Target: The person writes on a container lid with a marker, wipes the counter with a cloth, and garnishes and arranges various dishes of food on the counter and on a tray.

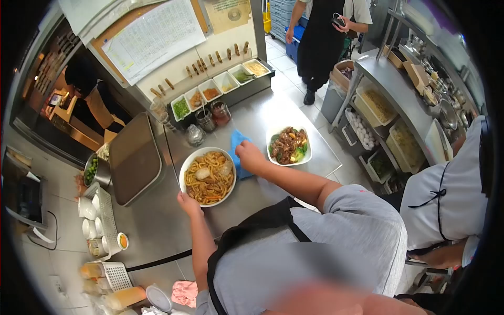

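A round white bowl (185,195) of thick noodles with pale pieces on top sits on the steel counter (157,220). My left hand (189,203) grips its rim at the near left side. Just right of the bowl, my right hand (249,157) is closed on a blue cloth (239,139) that lies against the bowl's edge. Farther right stands a square white bowl (308,156) of brown meat with green vegetables.
Topping tubs (211,93) line the counter's back, with glass jars (220,113) before them. A brown tray (135,157) lies left, near a white basket (107,215) of cups. One person (323,42) stands beyond the counter, another (446,199) at right by shelves (399,79).
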`<state>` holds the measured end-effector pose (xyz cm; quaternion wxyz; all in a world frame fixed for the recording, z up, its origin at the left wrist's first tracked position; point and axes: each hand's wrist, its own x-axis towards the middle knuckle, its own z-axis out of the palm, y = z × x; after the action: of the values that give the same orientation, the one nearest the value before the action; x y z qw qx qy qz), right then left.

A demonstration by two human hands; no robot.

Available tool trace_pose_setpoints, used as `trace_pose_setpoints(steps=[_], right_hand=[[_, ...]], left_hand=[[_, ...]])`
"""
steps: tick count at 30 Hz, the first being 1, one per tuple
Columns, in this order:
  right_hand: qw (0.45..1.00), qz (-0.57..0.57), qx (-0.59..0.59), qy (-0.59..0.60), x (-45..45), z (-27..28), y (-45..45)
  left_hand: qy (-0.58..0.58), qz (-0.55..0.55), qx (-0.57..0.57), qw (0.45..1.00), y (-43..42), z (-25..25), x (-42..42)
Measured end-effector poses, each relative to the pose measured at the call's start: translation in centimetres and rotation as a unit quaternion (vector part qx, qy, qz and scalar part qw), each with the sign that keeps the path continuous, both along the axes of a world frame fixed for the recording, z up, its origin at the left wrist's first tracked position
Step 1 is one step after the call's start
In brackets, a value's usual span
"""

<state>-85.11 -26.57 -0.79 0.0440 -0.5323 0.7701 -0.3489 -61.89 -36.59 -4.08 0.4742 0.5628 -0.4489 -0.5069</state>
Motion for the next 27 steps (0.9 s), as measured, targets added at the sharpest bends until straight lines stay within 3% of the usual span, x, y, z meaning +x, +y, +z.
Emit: trace_pose_setpoints(steps=[5,9,11,12,15,18,21,24,25,26,27], right_hand=[[0.974,-0.091,-0.018,0.206,2.1,-4.9,-1.1],[0.988,0.010,0.142,0.059,1.5,-2.8,-1.1],[0.986,0.039,0.158,0.026,0.1,-3.4,-2.4],[0.985,0.053,0.164,0.010,-0.5,-3.5,-3.0],[0.978,0.024,0.008,-0.207,-1.4,-3.5,-4.2],[0.968,0.035,0.069,-0.237,-0.6,-3.0,-3.2],[0.932,0.026,0.146,-0.332,1.0,-1.8,-0.4],[0.900,0.010,0.202,-0.386,2.4,-3.2,1.3],[0.900,0.049,0.213,-0.377,2.5,-4.2,1.3],[0.891,0.035,0.245,-0.381,3.6,0.2,2.5],[0.854,0.053,0.234,-0.462,2.7,-4.7,1.4]], left_hand=[[-0.008,-0.001,-0.029,1.000,-0.3,-1.0,0.4],[-0.004,0.006,-0.018,1.000,0.5,-0.1,0.1],[0.005,0.007,-0.019,1.000,0.4,-0.4,0.1],[0.011,0.007,-0.020,1.000,0.3,-0.5,0.1],[0.022,-0.006,-0.010,1.000,0.4,0.0,0.1],[0.018,0.014,-0.006,1.000,1.0,0.8,-0.3],[-0.057,0.037,-0.038,0.997,-0.3,-1.8,0.0],[0.016,0.037,-0.016,0.999,-0.3,-2.5,-0.1],[-0.062,0.020,-0.046,0.997,-2.0,-5.7,0.6],[-0.074,-0.026,-0.037,0.996,-1.4,-4.5,0.8],[-0.050,0.006,0.007,0.999,0.3,-1.1,0.4]])
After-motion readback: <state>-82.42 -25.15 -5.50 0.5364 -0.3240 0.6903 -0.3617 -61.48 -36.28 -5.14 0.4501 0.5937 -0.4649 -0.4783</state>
